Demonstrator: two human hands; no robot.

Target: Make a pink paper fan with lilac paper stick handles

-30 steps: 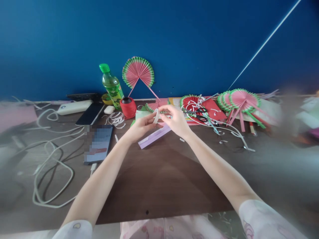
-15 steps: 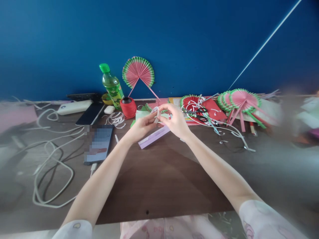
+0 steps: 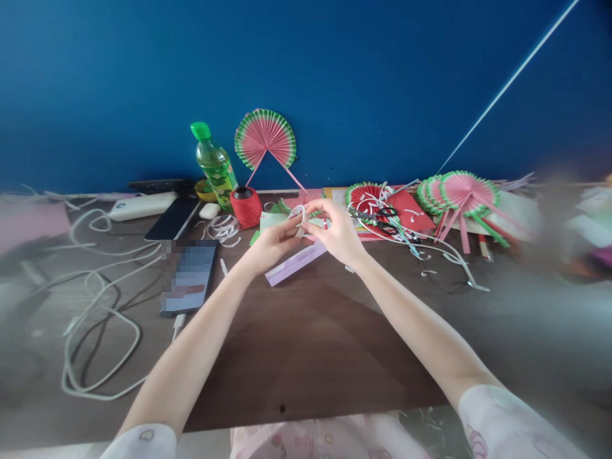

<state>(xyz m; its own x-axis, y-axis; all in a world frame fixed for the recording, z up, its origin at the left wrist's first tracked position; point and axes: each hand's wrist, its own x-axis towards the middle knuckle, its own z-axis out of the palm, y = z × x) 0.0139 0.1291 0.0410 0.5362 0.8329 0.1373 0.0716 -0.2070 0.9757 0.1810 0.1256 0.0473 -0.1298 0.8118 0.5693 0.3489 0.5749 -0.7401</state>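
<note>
Between my two hands is a white ring that looks like a roll of tape [image 3: 300,213], held above the middle of the desk. My left hand [image 3: 273,243] is closed with its fingers pinching the roll from the left. From the right, my right hand [image 3: 338,234] closes its thumb and forefinger at the roll's edge. Exactly where the fingertips grip is partly hidden. Under the hands lies a folded purple paper strip [image 3: 294,264], its far end covered by my right hand.
A red thread spool [image 3: 245,208] and a green-capped bottle [image 3: 215,162] stand behind my left hand. One pleated paper fan [image 3: 266,137] leans on the blue wall; more fans [image 3: 471,191] lie right. Scissors [image 3: 388,220] rest among scraps. Left are a phone [image 3: 191,277] and looped cables [image 3: 69,357].
The white roll has turned slightly between my fingers, so its ring shows more fully. My hands and arms have hardly moved.
</note>
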